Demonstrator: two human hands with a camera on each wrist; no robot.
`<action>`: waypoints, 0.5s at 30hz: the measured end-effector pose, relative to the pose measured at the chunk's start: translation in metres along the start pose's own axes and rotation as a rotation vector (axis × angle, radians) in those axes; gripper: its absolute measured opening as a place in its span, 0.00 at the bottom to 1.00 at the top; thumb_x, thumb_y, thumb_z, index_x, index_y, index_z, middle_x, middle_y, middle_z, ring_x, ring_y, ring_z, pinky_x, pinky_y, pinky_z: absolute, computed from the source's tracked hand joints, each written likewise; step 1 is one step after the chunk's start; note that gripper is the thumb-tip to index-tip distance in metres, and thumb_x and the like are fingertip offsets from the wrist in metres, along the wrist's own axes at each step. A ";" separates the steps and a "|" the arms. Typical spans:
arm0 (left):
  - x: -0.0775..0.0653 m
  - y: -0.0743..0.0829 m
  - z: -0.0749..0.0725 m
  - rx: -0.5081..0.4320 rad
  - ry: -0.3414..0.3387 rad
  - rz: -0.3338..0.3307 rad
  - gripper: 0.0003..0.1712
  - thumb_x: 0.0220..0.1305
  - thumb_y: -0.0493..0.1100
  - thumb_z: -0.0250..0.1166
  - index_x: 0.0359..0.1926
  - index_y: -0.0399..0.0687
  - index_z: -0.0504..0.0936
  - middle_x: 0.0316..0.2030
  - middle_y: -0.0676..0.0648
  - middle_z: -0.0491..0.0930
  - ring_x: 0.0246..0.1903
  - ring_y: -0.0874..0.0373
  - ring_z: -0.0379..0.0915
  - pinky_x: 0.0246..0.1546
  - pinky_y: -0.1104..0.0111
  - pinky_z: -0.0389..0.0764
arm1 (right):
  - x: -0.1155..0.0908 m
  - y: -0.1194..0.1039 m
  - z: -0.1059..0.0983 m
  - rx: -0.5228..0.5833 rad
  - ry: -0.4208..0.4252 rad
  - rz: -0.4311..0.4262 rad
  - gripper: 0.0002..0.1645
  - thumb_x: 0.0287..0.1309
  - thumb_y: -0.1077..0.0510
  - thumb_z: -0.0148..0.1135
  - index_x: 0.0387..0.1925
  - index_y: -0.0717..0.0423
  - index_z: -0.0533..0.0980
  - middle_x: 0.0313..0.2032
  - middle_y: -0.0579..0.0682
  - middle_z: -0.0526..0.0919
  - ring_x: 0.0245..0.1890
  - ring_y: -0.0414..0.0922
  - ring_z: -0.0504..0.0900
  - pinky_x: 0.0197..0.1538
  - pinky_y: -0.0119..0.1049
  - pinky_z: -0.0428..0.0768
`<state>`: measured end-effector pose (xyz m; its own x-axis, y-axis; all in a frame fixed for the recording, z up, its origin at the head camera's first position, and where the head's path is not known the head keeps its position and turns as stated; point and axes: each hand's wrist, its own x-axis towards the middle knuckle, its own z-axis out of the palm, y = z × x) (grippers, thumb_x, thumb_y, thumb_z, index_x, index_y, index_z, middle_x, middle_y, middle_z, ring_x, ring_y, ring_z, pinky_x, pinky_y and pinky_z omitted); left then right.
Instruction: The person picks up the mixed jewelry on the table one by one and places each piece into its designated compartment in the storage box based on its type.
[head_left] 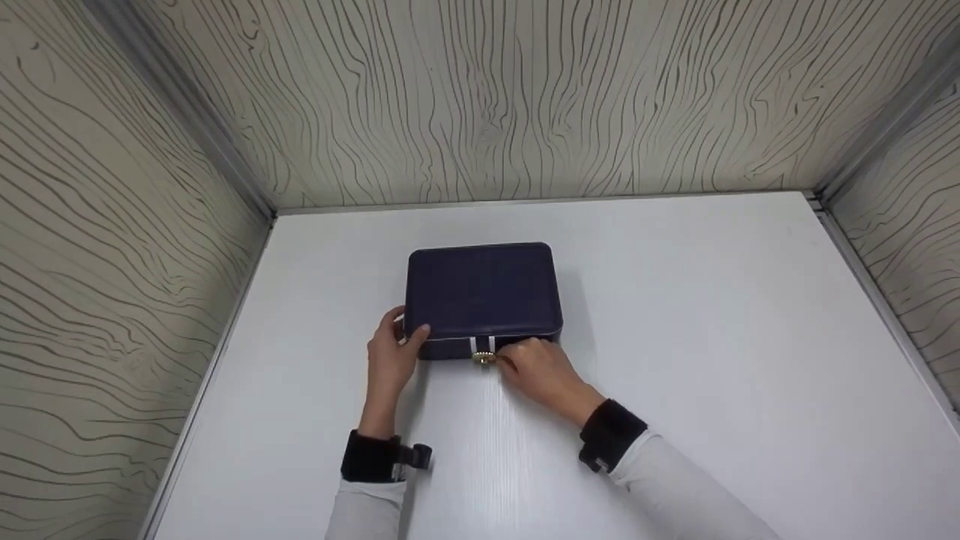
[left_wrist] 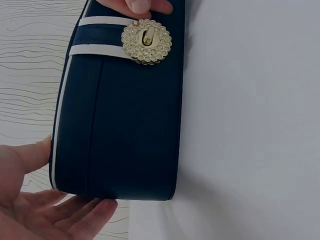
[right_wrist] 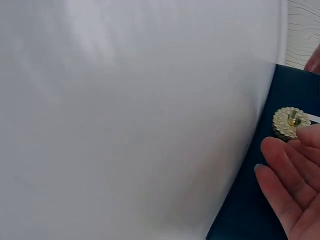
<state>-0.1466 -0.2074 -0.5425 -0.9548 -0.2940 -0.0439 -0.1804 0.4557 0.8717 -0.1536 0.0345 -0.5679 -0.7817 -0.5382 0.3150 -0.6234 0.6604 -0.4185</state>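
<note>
A dark navy box-shaped case (head_left: 484,289) with rounded corners and white piping lies on the table, its lid closed. On its front, a white-edged strap (left_wrist: 102,36) ends in a round gold clasp (left_wrist: 147,41) studded with stones, with a small turn knob in its middle. My left hand (head_left: 391,356) holds the case's front left corner, thumb at the lid edge and fingers against the side. At the front, my right hand (head_left: 544,371) pinches the clasp's right edge, thumb and bent fingers close together in the right wrist view.
The white table (head_left: 697,322) extends around the case on all sides. Wood-grain patterned panels (head_left: 487,97) rise behind it and at both sides, joined by grey metal corner posts (head_left: 180,105). A black band (head_left: 611,435) circles each wrist.
</note>
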 end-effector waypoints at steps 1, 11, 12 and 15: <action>0.000 0.000 0.000 0.003 -0.004 0.002 0.34 0.64 0.47 0.67 0.67 0.39 0.68 0.56 0.32 0.76 0.57 0.42 0.73 0.54 0.54 0.76 | -0.001 0.000 -0.003 0.016 -0.018 0.006 0.05 0.57 0.62 0.66 0.29 0.53 0.85 0.26 0.43 0.85 0.23 0.37 0.79 0.26 0.34 0.78; 0.003 -0.005 -0.012 0.089 -0.075 0.095 0.34 0.67 0.49 0.65 0.67 0.37 0.68 0.58 0.32 0.74 0.57 0.41 0.73 0.55 0.55 0.76 | -0.022 -0.004 -0.065 0.323 -0.125 0.117 0.11 0.63 0.61 0.64 0.45 0.58 0.83 0.43 0.49 0.84 0.39 0.41 0.83 0.40 0.34 0.82; 0.003 -0.005 -0.013 0.108 -0.079 0.101 0.33 0.68 0.50 0.64 0.67 0.37 0.69 0.58 0.33 0.75 0.57 0.42 0.73 0.55 0.54 0.76 | -0.024 -0.002 -0.071 0.328 -0.108 0.121 0.11 0.63 0.61 0.63 0.46 0.58 0.83 0.44 0.48 0.84 0.40 0.41 0.82 0.40 0.33 0.82; 0.004 -0.007 -0.019 0.175 -0.091 0.128 0.31 0.71 0.54 0.58 0.67 0.40 0.71 0.59 0.36 0.75 0.59 0.43 0.72 0.57 0.53 0.73 | -0.031 0.007 -0.089 0.299 -0.044 0.152 0.12 0.65 0.58 0.62 0.48 0.57 0.82 0.47 0.47 0.82 0.42 0.41 0.81 0.41 0.34 0.82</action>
<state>-0.1444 -0.2279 -0.5392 -0.9885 -0.1511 0.0105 -0.0874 0.6256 0.7753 -0.1350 0.1030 -0.5047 -0.8598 -0.4717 0.1957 -0.4621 0.5554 -0.6913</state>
